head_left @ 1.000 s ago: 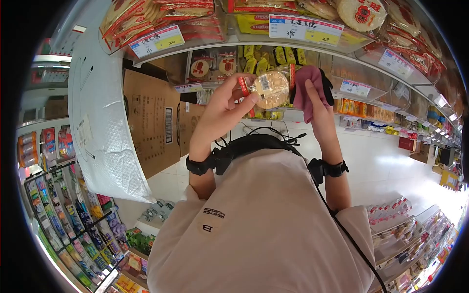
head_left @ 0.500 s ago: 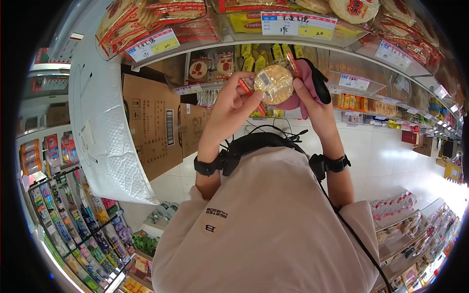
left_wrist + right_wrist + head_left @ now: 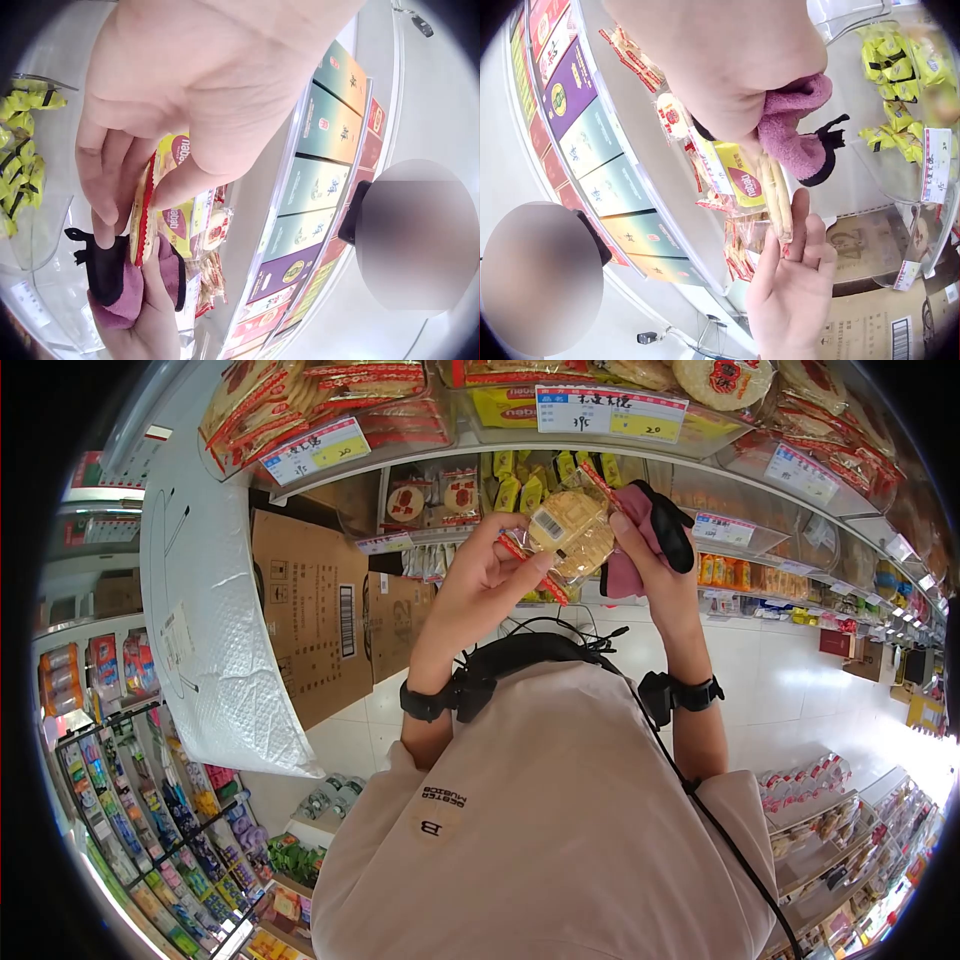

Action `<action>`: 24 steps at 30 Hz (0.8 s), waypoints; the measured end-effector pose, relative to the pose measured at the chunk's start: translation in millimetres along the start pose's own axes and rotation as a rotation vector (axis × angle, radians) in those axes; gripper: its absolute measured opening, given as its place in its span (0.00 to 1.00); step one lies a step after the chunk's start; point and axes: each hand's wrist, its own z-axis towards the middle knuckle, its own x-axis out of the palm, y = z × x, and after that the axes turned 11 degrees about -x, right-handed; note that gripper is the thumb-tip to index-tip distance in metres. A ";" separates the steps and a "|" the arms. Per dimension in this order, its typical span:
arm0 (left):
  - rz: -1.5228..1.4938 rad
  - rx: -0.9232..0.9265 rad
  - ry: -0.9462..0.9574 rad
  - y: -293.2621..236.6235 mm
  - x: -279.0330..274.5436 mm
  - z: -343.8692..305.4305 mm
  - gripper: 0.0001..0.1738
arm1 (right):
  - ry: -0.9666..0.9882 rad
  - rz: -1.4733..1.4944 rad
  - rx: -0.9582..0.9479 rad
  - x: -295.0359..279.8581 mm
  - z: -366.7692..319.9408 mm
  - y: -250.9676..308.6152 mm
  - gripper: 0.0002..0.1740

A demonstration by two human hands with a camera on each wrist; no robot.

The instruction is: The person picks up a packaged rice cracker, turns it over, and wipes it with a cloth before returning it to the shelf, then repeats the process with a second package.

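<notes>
Between my two hands is a clear packet of round rice crackers [image 3: 575,540] with red sealed ends and a barcode on its face. My left hand [image 3: 480,585] pinches its left end between thumb and fingers. My right hand [image 3: 665,585] holds a pink cloth [image 3: 625,575] with black trim, and its thumb rests at the packet's right end. Edge on in the left wrist view, the packet [image 3: 144,217] shows its red seal beside the cloth [image 3: 124,304]. The right wrist view shows the crackers [image 3: 780,202] stacked in the wrapper, with the cloth bunched in the right palm.
Shelf bins of rice cracker packets [image 3: 365,385] run along the top, with price tags [image 3: 612,412] on the edge. Yellow-wrapped snacks [image 3: 535,490] lie in a lower bin behind my hands. At left stand cardboard boxes [image 3: 305,600] and a white padded sheet [image 3: 215,660].
My right hand has come in from beside the packet to its right end, keeping the pink cloth. The packet has tilted, its right end higher, and the crackers inside have shifted apart.
</notes>
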 end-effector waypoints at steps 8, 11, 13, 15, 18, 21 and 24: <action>0.118 -0.101 0.128 -7.7 -4.6 1.6 0.23 | 0.148 -0.253 -0.058 -5.7 -5.4 12.0 0.13; 0.091 -0.070 0.150 -1.5 2.6 12.8 0.25 | 0.101 -0.274 -0.162 7.0 -8.5 -0.7 0.14; 0.099 -0.013 0.109 2.3 7.7 15.3 0.25 | 0.028 -0.253 -0.169 14.4 -8.5 -1.1 0.18; 0.031 -0.031 0.067 4.7 9.5 16.6 0.24 | -0.063 -0.394 -0.427 19.4 -2.2 -1.2 0.22; -0.082 -0.030 -0.012 -0.1 15.5 18.8 0.27 | 0.090 -0.527 -0.640 22.1 -5.4 -10.8 0.36; -0.540 -0.112 0.029 -8.3 21.7 24.5 0.41 | 0.389 -0.551 -0.606 40.1 -19.1 0.1 0.40; -0.552 -0.173 -0.065 -9.8 15.7 25.1 0.43 | 0.481 -0.584 -0.658 44.2 -19.2 -1.7 0.39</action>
